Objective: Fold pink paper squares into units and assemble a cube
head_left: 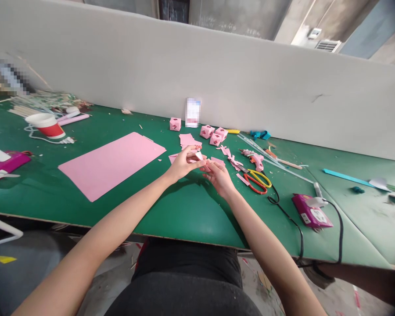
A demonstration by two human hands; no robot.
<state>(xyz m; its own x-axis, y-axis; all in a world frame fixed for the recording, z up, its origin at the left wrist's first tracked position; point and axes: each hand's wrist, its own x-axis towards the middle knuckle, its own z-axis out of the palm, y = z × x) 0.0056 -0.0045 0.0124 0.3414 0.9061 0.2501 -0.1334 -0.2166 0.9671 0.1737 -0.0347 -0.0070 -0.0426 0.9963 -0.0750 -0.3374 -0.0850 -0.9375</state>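
Note:
Over the green table, both of my hands meet around a small folded piece of pink paper (199,156), whose pale side catches the light. My left hand (183,163) pinches it from the left, and my right hand (219,175) grips its lower right side. Fingers cover much of the paper. Flat pink paper pieces (186,139) lie just behind my hands. Farther back stand several pink paper cubes with cut-out holes (207,131), one apart at the left (175,124). Scissors with red and yellow handles (256,181) rest right of my right hand.
A large pink sheet (112,164) lies at left, with a paper cup (48,126) beyond it. On the right are a pink glue gun (257,161), clear sticks (276,159), and a magenta power strip (311,211) with a black cord. A white partition (118,66) borders the table's back.

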